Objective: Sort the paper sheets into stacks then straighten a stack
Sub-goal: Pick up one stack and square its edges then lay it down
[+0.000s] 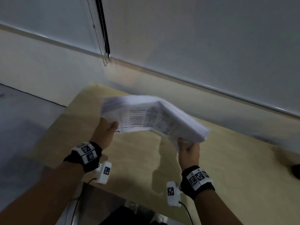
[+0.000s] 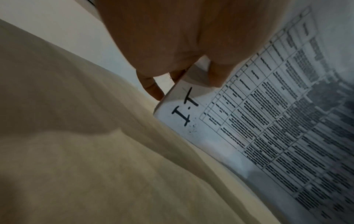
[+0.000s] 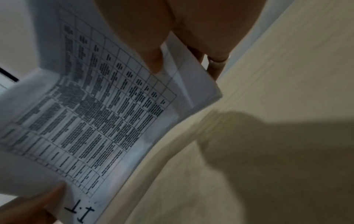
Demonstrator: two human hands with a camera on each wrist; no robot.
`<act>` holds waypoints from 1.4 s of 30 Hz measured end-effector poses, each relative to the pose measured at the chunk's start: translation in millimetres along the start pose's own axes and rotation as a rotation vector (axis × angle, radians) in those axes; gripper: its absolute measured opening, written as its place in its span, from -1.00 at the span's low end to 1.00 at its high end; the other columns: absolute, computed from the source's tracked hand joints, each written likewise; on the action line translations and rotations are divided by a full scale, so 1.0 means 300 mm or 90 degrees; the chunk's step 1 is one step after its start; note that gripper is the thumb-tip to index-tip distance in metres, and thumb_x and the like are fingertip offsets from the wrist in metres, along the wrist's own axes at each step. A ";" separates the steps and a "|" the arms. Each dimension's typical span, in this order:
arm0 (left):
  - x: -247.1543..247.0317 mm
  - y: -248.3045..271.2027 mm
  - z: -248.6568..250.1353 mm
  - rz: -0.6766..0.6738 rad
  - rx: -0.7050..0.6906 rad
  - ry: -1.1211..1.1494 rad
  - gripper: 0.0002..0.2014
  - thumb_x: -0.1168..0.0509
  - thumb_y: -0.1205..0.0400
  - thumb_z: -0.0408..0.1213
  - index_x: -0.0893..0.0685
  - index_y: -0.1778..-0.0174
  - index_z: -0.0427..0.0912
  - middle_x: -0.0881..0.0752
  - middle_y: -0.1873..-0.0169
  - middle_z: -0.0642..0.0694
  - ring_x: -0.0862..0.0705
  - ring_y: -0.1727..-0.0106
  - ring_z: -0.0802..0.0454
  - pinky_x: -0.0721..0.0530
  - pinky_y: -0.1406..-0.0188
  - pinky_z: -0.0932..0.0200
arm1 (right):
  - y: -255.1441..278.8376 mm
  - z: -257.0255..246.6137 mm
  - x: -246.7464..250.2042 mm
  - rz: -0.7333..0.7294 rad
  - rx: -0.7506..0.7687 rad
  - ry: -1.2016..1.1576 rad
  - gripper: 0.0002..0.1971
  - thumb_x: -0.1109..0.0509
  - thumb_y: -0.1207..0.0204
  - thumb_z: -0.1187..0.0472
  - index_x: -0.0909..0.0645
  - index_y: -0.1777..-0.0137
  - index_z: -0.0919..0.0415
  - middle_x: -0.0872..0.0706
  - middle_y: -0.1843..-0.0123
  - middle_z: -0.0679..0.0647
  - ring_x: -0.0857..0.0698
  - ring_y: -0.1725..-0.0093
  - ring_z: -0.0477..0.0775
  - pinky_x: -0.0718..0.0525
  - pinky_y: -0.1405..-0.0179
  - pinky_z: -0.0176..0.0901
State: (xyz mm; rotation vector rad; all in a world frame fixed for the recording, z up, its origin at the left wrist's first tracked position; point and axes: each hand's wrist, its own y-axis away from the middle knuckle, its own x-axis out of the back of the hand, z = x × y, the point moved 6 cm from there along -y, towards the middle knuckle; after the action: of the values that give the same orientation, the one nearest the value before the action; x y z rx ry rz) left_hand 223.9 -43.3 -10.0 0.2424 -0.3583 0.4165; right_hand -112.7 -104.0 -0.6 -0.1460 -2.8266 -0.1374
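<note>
A thick stack of white paper sheets (image 1: 151, 116) printed with a table hangs in the air above the light wooden table (image 1: 129, 159), bent upward in the middle. My left hand (image 1: 108, 127) grips its left end, thumb on top. My right hand (image 1: 188, 146) grips its right end. In the left wrist view the thumb (image 2: 214, 75) presses the stack (image 2: 277, 121) near a handwritten "I.T" mark. In the right wrist view my thumb (image 3: 155, 60) lies on the top sheet (image 3: 107, 115) with fingers underneath, and the left hand's thumb (image 3: 38, 201) shows at the far corner.
The table's left edge (image 1: 53, 125) borders a grey floor. A pale wall with a window blind and bead chain (image 1: 103, 46) stands behind. A dark object (image 1: 296, 171) lies at the table's right edge. Cables (image 1: 186, 211) hang from the wrist cameras.
</note>
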 end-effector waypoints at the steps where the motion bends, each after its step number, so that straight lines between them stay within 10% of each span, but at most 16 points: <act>1: 0.000 -0.001 -0.024 -0.014 0.018 -0.007 -0.55 -0.32 -0.66 -0.08 -0.61 -0.32 -0.37 -0.72 -0.12 -0.19 -0.69 -0.26 -0.15 -0.56 -0.14 0.14 | 0.004 0.009 0.001 0.003 -0.003 -0.008 -0.58 -0.45 -0.56 0.26 -0.49 -0.40 0.22 -0.68 -0.21 0.00 -0.67 -0.15 -0.07 -0.62 -0.12 -0.21; 8: 0.013 -0.013 -0.014 0.017 -0.020 0.040 -0.33 -0.36 -0.50 0.22 -0.41 -0.48 0.01 -0.72 -0.25 0.01 -0.72 -0.23 0.09 -0.65 -0.22 0.04 | -0.032 0.049 -0.008 -0.015 -0.049 -0.050 -0.59 -0.58 -0.44 0.30 -0.61 -0.28 0.27 -0.78 -0.08 0.08 -0.77 0.04 -0.24 -0.72 0.09 -0.35; 18: 0.003 -0.030 0.054 0.119 0.012 -0.006 -0.73 -0.29 -0.69 -0.29 -0.47 -0.28 -0.22 -0.65 -0.09 -0.12 -0.64 -0.06 -0.12 -0.52 0.00 0.06 | -0.053 0.030 -0.028 -0.068 -0.059 -0.028 -0.77 -0.44 -0.57 0.34 -0.57 -0.19 0.32 -0.74 0.07 -0.01 -0.72 0.23 -0.38 -0.58 0.38 -0.62; 24: 0.049 -0.166 -0.058 0.000 0.150 -0.214 -0.73 -0.33 -0.68 -0.11 -0.62 -0.17 -0.22 -0.67 0.02 -0.13 -0.66 0.04 -0.15 -0.56 0.15 0.11 | -0.084 0.179 -0.135 -0.135 -0.205 0.100 -0.54 -0.39 -0.61 0.26 -0.41 -0.47 0.31 -0.66 -0.33 0.24 -0.66 -0.27 0.28 -0.63 -0.26 0.02; 31: 0.037 -0.128 -0.229 -0.159 0.193 -0.271 -0.62 -0.10 -0.74 -0.31 -0.53 -0.48 -0.20 -0.73 -0.19 -0.29 -0.71 -0.12 -0.29 -0.61 -0.08 -0.04 | -0.043 0.298 -0.168 -0.177 -0.284 0.196 -0.52 -0.07 -0.67 0.40 -0.30 -0.59 0.29 -0.58 -0.38 0.22 -0.59 -0.25 0.18 -0.53 -0.26 -0.06; 34: 0.055 -0.142 -0.226 -0.128 0.193 -0.245 -0.48 -0.07 -0.67 -0.42 -0.45 -0.59 -0.10 -0.71 -0.23 -0.28 -0.71 -0.05 -0.25 -0.65 0.05 0.04 | -0.037 0.255 -0.196 -0.179 -0.270 0.186 -0.46 -0.08 -0.67 0.43 -0.25 -0.65 0.18 -0.55 -0.49 0.26 -0.60 -0.35 0.27 -0.55 -0.31 -0.02; 38: 0.130 -0.166 -0.227 -0.022 0.215 -0.238 -0.50 -0.18 -0.70 -0.43 -0.40 -0.62 -0.26 -0.55 -0.49 -0.31 -0.59 -0.38 -0.29 -0.53 -0.30 0.02 | -0.061 0.219 -0.222 -0.205 -0.273 0.205 -0.43 -0.10 -0.68 0.42 -0.17 -0.69 0.22 -0.52 -0.52 0.28 -0.59 -0.36 0.31 -0.55 -0.35 0.05; 42: 0.140 -0.158 -0.258 -0.070 0.228 -0.278 -0.57 -0.13 -0.67 -0.51 -0.54 -0.47 -0.29 -0.65 -0.36 -0.36 -0.66 -0.21 -0.31 -0.56 -0.10 0.05 | -0.043 0.229 -0.244 -0.264 -0.257 0.326 -0.62 -0.19 -0.64 0.33 -0.46 -0.45 0.27 -0.67 -0.30 0.27 -0.67 -0.24 0.30 -0.69 -0.20 0.04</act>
State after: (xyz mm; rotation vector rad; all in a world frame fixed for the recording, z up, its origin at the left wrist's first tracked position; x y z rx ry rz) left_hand 302.7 -47.5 -71.6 0.7057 -0.6953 0.3141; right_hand -65.3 -115.3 -89.1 0.3448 -2.2486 -0.7239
